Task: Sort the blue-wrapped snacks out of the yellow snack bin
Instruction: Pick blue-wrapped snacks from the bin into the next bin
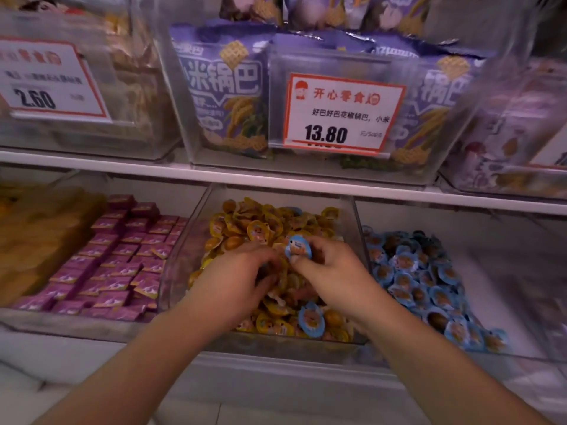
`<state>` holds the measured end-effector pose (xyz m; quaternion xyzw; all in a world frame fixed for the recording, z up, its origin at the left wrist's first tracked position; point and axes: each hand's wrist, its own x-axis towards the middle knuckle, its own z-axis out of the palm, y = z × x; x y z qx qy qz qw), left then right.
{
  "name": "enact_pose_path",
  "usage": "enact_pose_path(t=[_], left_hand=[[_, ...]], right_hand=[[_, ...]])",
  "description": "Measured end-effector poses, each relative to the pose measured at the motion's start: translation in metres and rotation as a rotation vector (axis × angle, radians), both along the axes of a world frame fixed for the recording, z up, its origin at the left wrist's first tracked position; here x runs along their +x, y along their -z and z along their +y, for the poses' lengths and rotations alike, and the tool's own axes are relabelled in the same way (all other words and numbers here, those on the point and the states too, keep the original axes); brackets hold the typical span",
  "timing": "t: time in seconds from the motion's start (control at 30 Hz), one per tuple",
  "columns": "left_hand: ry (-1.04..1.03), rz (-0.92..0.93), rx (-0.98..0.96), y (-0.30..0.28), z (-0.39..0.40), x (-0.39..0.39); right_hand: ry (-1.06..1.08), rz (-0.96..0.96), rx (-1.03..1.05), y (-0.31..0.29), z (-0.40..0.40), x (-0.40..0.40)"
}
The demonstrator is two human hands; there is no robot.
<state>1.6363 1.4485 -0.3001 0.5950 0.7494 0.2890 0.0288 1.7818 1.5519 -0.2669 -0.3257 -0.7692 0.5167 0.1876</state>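
A clear bin (352,216) on the lower shelf holds a heap of yellow-wrapped snacks (257,222). My right hand (331,271) pinches one blue-wrapped snack (298,247) just above the heap's middle. My left hand (236,274) is dug into the yellow snacks beside it, fingers curled and blurred; whether it grips anything is hidden. Another blue-wrapped snack (311,320) lies among the yellow ones near the bin's front edge, and a third (294,210) peeks out at the back.
To the right, a clear bin (506,271) holds a pile of blue-wrapped snacks (423,277). To the left lies a bin of purple packets (116,256). A white shelf board (306,179) overhangs the bins, carrying purple snack bags (227,87) and a price tag (340,111).
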Motion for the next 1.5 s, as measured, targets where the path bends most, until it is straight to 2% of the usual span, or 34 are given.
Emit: enact_pose_path(t=[0.13,0.23,0.3,0.4,0.47,0.53,0.6,0.67,0.73,0.8,0.9,0.97,1.03,1.1,1.2,1.27,1.37,1.43,1.5], left_hand=[[-0.013,0.055,0.006,-0.006,-0.005,-0.002],[0.065,0.063,0.018,-0.009,-0.003,0.011],[0.149,0.104,-0.088,-0.006,0.005,0.03],[0.191,0.173,-0.236,0.001,0.021,0.046],[0.196,0.109,-0.294,0.001,0.029,0.042],[0.201,0.058,-0.36,0.0,0.032,0.036],[0.165,-0.023,-0.339,-0.001,0.031,0.035],[0.086,-0.291,-0.147,-0.008,0.031,0.037],[0.003,-0.63,0.16,-0.022,0.034,0.047],[-0.014,-0.752,0.389,-0.035,0.039,0.064],[-0.003,-0.733,0.539,-0.043,0.042,0.094],[-0.022,-0.606,0.584,-0.042,0.044,0.106],[0.008,-0.459,0.577,-0.04,0.048,0.111],[0.024,-0.299,0.497,-0.041,0.052,0.115],[0.103,-0.118,0.399,-0.039,0.055,0.114],[0.213,-0.169,0.368,-0.036,0.053,0.109],[0.349,-0.383,0.297,-0.03,0.048,0.101],[0.308,-0.426,0.267,-0.025,0.049,0.099],[0.21,-0.364,0.266,-0.019,0.055,0.092]], right_hand=[[-0.239,-0.189,0.517,-0.025,0.01,0.028],[-0.229,-0.208,0.59,-0.032,0.023,0.048],[-0.139,-0.188,0.612,-0.028,0.026,0.052],[-0.13,-0.129,0.671,-0.019,0.029,0.055],[-0.096,-0.018,0.526,-0.014,0.034,0.06],[-0.021,0.13,0.27,-0.014,0.04,0.063],[0.064,0.24,0.117,-0.016,0.043,0.066],[0.139,0.301,0.024,-0.019,0.044,0.07],[0.197,0.382,-0.18,-0.021,0.04,0.072],[0.19,0.457,-0.465,-0.026,0.031,0.071],[0.033,0.526,-0.799,-0.036,0.016,0.069],[-0.104,0.555,-0.96,-0.041,0.009,0.07],[-0.136,0.602,-1.061,-0.044,0.004,0.07],[-0.057,0.634,-1.057,-0.043,0.001,0.069],[0.084,0.579,-0.918,-0.036,0.003,0.074],[0.108,0.568,-0.834,-0.038,0.008,0.08],[0.155,0.611,-0.741,-0.046,0.023,0.092],[0.211,0.628,-0.663,-0.046,0.037,0.096],[0.293,0.584,-0.499,-0.04,0.056,0.102]])
